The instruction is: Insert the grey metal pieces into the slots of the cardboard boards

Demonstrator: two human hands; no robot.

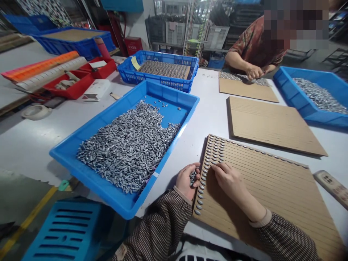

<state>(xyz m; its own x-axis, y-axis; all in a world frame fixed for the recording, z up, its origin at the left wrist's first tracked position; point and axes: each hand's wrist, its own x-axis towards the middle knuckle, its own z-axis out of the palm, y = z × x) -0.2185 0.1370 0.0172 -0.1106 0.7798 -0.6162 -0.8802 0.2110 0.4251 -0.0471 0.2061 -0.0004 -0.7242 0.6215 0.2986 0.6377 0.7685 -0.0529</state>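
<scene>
My left hand [188,180] is cupped around several small grey almond-shaped pieces [193,177], beside the left edge of a grooved cardboard board [261,192]. On that board, similar shiny pieces [200,192] run in columns along the left side, and more sit along the far edge. My right hand [227,178] is over the board near those columns, with thumb and fingers pinched together and pointing at the pieces. Whatever lies between its fingertips is hidden. To the left, a blue tray [106,197] holds a large heap of loose grey pieces [127,145].
Beyond lies another cardboard board [272,123]. A co-worker's hands [255,72] are over a partly filled board [244,88], near a second blue tray [307,103]. A blue crate [160,82], red bins [69,85], a tape roll [36,111] and a blue stool [62,228] are around.
</scene>
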